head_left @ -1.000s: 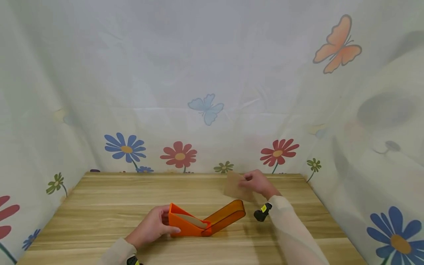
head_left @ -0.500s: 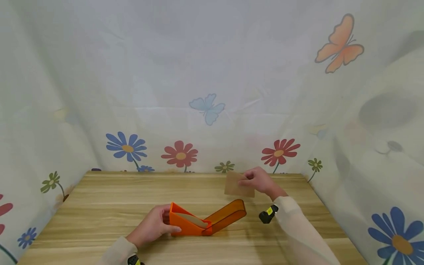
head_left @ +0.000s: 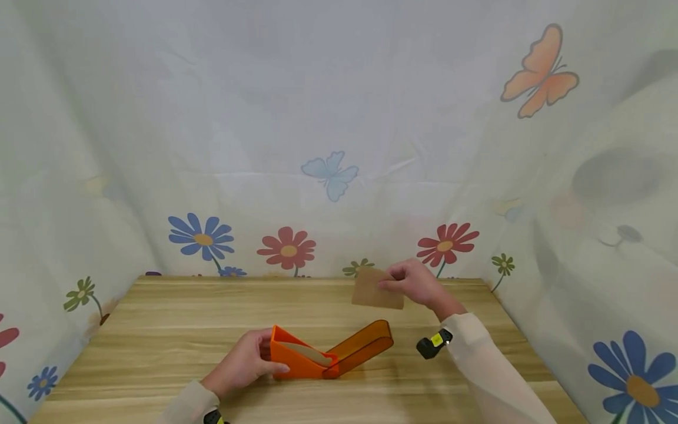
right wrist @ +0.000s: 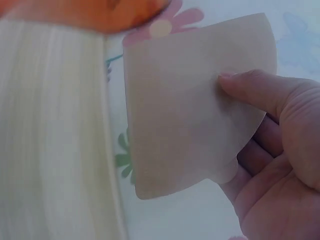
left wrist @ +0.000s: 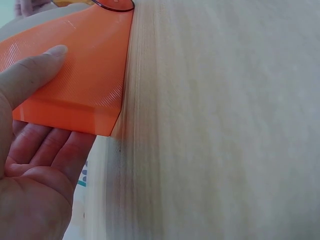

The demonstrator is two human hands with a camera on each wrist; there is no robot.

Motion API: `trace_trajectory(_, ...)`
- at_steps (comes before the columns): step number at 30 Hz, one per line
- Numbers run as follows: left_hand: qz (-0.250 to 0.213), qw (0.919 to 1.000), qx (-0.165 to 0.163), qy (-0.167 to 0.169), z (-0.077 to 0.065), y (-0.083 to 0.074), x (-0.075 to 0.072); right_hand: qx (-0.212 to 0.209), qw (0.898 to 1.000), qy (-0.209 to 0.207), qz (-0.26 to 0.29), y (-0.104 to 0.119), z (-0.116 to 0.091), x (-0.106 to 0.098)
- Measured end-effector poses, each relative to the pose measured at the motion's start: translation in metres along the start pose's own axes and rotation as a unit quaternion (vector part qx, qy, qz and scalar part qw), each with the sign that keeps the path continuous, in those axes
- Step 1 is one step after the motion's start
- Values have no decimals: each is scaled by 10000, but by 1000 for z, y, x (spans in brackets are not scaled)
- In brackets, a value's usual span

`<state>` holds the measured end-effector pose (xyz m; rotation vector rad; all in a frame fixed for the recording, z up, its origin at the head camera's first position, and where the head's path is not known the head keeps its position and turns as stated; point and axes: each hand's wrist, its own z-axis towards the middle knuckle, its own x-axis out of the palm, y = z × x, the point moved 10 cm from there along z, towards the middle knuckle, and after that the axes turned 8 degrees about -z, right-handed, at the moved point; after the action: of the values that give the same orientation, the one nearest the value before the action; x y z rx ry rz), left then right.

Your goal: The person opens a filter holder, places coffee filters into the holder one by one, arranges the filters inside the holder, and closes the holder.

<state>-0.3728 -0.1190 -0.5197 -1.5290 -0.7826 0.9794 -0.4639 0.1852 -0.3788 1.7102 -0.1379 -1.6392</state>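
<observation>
My left hand (head_left: 246, 360) grips the left end of an orange plastic holder (head_left: 296, 366) standing on the wooden table. In the left wrist view the thumb lies along the holder's side, with the other fingers round the far side. Brown paper (head_left: 306, 352) shows inside the holder. Its translucent amber lid (head_left: 362, 348) is swung open to the right. Farther back, my right hand (head_left: 418, 287) pinches a brown paper coffee filter (head_left: 375, 290) between thumb and fingers. The right wrist view shows the filter (right wrist: 175, 115) flat, with a curved edge by the hand.
The wood-grain table (head_left: 222, 300) reaches back to a pale curtain (head_left: 254, 118) printed with flowers and butterflies. Similar curtain hangs at both sides. A black and yellow device (head_left: 434, 343) sits on the right wrist.
My right hand has lifted the coffee filter slightly and turned it so that its lower edge lies more level. The left hand and the orange holder have stayed in place.
</observation>
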Motion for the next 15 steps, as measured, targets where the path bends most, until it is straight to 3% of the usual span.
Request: trace_trajectory(15, -125, 9999, 45, 42, 0, -4, 1, -184, 9990, 59, 405, 46, -17, -9)
